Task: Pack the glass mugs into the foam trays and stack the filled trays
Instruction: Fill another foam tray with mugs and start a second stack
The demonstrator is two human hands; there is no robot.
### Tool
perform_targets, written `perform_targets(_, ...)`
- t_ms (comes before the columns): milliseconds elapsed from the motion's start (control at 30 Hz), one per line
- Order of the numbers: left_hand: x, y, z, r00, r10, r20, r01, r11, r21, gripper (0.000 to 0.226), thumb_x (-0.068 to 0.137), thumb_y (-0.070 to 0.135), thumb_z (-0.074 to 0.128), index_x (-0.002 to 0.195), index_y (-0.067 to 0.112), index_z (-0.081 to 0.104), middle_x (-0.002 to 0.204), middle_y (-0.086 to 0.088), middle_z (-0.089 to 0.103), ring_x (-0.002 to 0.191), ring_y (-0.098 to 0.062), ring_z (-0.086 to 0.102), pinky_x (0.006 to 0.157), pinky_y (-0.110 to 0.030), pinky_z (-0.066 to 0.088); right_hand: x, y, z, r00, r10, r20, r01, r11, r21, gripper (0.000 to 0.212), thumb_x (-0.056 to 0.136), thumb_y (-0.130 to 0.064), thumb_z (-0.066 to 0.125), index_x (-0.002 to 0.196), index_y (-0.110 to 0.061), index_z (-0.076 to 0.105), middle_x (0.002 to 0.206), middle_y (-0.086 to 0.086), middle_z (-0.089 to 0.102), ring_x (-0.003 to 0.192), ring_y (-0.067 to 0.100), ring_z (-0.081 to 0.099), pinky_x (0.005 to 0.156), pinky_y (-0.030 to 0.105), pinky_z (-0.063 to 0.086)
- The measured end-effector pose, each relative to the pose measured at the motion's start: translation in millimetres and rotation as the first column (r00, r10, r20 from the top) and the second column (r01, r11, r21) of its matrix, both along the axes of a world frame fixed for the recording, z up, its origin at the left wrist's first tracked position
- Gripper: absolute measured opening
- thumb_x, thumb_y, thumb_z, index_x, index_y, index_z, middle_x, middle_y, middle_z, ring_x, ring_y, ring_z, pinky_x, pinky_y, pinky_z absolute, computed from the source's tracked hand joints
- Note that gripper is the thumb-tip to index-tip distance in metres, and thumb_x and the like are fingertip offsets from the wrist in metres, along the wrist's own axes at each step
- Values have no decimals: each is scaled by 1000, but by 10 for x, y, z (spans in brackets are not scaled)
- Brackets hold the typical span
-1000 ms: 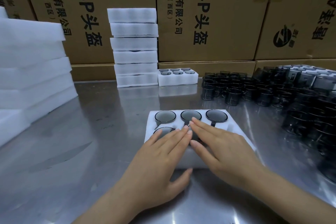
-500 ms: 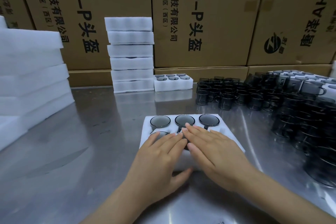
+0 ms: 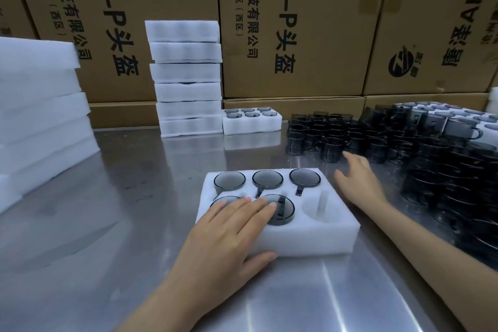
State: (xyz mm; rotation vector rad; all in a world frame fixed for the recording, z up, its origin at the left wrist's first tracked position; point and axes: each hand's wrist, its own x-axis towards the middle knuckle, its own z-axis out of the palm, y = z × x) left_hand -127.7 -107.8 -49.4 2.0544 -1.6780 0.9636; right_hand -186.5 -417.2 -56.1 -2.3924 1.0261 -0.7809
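The left hand (image 3: 231,226) lies flat on the near-left part of the foam tray (image 3: 310,237), fingers straight and together, the thumb against the tray's front wall; it holds nothing. The tray stands on the metal surface (image 3: 134,224) in front of the person. Five of its six pockets have a glass mug in them: three in the far row, two in the near row. The fingertips touch the middle mug of the near row (image 3: 280,210). The near-right pocket (image 3: 320,206) is white inside. The right hand (image 3: 358,178) is beyond the tray's right side, fingers relaxed and spread, holding nothing, close to the loose dark mugs (image 3: 336,137). Farther back stands one filled tray (image 3: 252,122), just beside a tall stack of trays (image 3: 187,78). Behind are cardboard boxes (image 3: 296,35).
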Motion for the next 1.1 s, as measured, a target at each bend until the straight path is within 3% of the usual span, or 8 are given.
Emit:
perform_targets(67,8,-5,18,1000,-28,-6,28,999,-20,50,83,49,55,120,17,65,124,5,63,110,-16,60,95,-32,40,135,-97,20,999,-29,-13,29,999,-43,55,96,-26,44,147,-20,26,151,0,24,82,22,54,66,32,39)
perform_targets(167,38,-12,39,998,-62,4,62,997,-40,43,84,46,56,113,17,69,115,6,66,103,-15,63,92,-30,43,300,-200,6,999,-45,-24,42,994,-101,57,96,-26,47,147,-21,24,151,1,21,102,27,55,72,35,44)
perform_targets(333,74,-13,53,997,-74,-8,73,996,-45,37,83,44,58,108,19,71,109,7,68,98,-14,64,88,-30,46,429,-303,17,990,-122,-67,115,989,-98,51,95,-32,50,143,-25,32,151,3,16,129,31,35,87,46,43)
perform_targets(733,112,27,50,991,-115,-67,113,993,-35,36,84,42,61,111,18,69,112,7,66,100,-15,63,87,-29,49,261,-137,5,990,-58,128,80,982,-171,9,88,-22,62,93,-14,59,137,10,42,125,31,38,92,44,40)
perform_targets(833,109,35,53,989,-113,-96,112,993,-22,37,84,41,61,112,18,68,113,8,66,101,-15,63,86,-30,50,150,-51,0,980,-62,189,88,987,-133,18,86,-25,65,77,-15,53,123,8,55,110,22,48,82,34,40)
perform_targets(933,95,44,61,987,-116,-111,114,993,-21,37,85,41,60,113,18,68,113,8,65,102,-15,63,86,-30,51,-4,78,3,965,-85,249,101,993,-54,25,81,-34,70,88,-18,52,104,3,58,88,15,49,69,30,35)
perform_targets(1033,82,54,62,986,-117,-120,116,993,-22,38,85,41,60,113,18,68,114,7,65,102,-16,63,85,-30,52,-168,276,21,944,-63,323,58,998,26,50,76,-40,75,114,-19,51,109,-5,51,98,14,51,76,29,39)
perform_targets(1100,73,64,61,985,-116,-130,114,993,-21,38,85,41,60,114,17,68,115,7,65,103,-16,63,86,-31,52,-261,419,84,903,-51,428,43,999,27,50,75,-39,76,118,-21,56,110,-4,48,100,15,53,82,27,41)
